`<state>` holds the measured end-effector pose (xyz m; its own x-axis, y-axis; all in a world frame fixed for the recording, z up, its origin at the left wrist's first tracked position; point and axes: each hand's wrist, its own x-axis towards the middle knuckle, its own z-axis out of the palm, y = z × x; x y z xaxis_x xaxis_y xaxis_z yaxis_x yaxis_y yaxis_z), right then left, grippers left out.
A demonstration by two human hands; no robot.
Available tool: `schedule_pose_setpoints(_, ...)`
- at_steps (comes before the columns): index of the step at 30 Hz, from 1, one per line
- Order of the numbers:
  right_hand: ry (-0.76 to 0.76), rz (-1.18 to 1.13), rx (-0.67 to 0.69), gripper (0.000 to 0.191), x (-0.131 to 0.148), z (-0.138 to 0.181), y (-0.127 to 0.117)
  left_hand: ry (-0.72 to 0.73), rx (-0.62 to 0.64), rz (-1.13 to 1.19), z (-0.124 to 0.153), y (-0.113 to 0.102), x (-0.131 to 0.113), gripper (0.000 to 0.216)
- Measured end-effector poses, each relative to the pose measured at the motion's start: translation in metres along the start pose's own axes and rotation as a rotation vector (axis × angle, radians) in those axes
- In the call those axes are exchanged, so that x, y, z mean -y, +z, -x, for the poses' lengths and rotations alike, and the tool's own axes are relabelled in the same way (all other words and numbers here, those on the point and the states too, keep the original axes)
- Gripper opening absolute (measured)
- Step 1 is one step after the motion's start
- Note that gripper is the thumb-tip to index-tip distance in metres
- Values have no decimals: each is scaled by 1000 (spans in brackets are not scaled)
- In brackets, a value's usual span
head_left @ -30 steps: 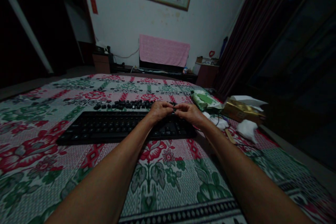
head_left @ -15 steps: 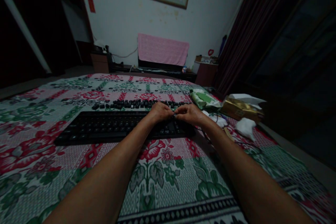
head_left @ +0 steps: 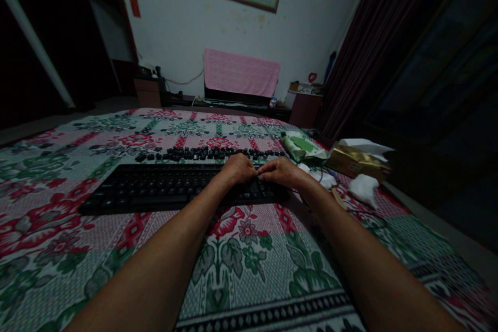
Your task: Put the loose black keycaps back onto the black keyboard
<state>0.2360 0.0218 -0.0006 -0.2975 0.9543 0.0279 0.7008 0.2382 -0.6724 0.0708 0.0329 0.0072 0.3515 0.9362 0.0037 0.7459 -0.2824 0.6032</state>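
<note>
A black computer keyboard (head_left: 155, 187) lies on the patterned bedspread (head_left: 233, 270), its right part under my hands. My left hand (head_left: 239, 168) is over the right section of the keyboard, its fingers bent and closed together at the tips. My right hand (head_left: 280, 171) comes in from the other side, thumb and forefinger pinched close to the left fingertips. Whatever sits between the fingertips is too small and dark to make out. Behind the keyboard runs a row of loose black keycaps (head_left: 202, 153), partly hidden by my hands.
To the right are a green and white packet (head_left: 303, 146), a gold tissue box (head_left: 356, 160), crumpled white tissue (head_left: 364, 189) and a dark cable. Beyond the bed stand a low cabinet and a screen covered by a pink towel (head_left: 241, 72).
My left hand has shifted slightly right and down over the keyboard, and its fingers are tucked lower. The right hand has barely moved, its fingertips a little lower.
</note>
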Motion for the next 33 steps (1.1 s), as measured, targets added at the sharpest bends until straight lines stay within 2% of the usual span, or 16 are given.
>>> schedule_pose_setpoints(8, 16, -43, 1, 26, -4, -2, 2, -21, -18, -60, 0, 2, -2, 27)
schedule_pose_setpoints(14, -52, -13, 38, 26, -3, -1, 0, -14, -52, -104, 0, 4, -3, 29)
schedule_pose_setpoints(19, -54, 47, -30, 25, -4, -1, 1, -9, -79, -134, 1, 4, -3, 28)
schedule_pose_setpoints(29, -21, 99, -60, 25, -5, -4, 5, -12, -88, -181, 2, 6, -3, 24)
schedule_pose_setpoints(33, -50, 130, -188, 26, -3, -6, 4, -4, -143, -151, 3, 4, 0, 25)
